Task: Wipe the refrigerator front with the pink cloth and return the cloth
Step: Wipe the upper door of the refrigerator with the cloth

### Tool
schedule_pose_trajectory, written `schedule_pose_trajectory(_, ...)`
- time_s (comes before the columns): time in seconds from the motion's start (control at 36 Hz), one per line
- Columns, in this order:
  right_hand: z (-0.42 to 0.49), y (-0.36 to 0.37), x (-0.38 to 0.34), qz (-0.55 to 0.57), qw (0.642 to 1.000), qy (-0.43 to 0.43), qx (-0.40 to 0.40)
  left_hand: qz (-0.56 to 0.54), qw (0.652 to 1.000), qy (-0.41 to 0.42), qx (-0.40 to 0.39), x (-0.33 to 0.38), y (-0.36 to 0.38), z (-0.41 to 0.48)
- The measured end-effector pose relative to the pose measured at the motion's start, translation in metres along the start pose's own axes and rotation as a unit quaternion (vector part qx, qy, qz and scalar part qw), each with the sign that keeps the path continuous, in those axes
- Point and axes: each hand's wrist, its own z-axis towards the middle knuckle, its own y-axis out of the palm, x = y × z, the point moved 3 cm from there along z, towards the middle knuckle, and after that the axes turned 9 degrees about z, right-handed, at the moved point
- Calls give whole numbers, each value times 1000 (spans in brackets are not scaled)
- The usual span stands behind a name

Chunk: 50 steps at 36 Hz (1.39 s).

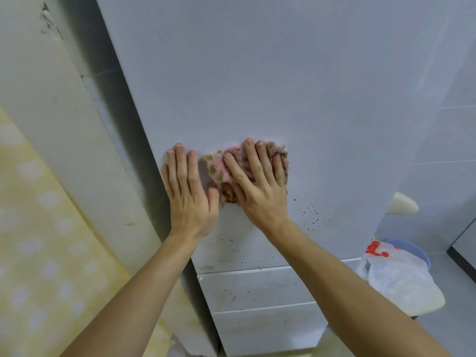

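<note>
The white refrigerator front (270, 81) fills the middle of the view, with dark specks on its lower part. A pink cloth with green spots (217, 166) is bunched flat against the door. My right hand (257, 181) presses on it with straight, spread fingers. Just left of the cloth, my left hand (188, 191) lies flat on the door near its left edge, fingers straight, holding nothing.
Below the door are two white drawer fronts (257, 287). A white plastic bag (396, 276) sits in front of a blue basin (414, 249) on the floor at right. A yellow patterned surface (38, 228) runs along the left. Grey tiled wall (443, 140) at right.
</note>
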Motion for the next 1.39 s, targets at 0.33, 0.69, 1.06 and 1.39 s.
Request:
schedule_pose_trajectory(0.33,-141,-23,50,31,979,-65,-190,22,999,15,-21,6,-4,-3)
schedule_pose_trajectory(0.69,-4,-53,89,45,995,83,-34,24,999,1,-21,28,2,-2)
schedule_pose_trajectory(1.06,-146,-52,125,4,977,-106,-184,45,998,19,-42,30,6,-1)
schedule_pose_trajectory(1.39,-34,-67,116,15,997,30,-68,46,998,13,-28,50,6,5)
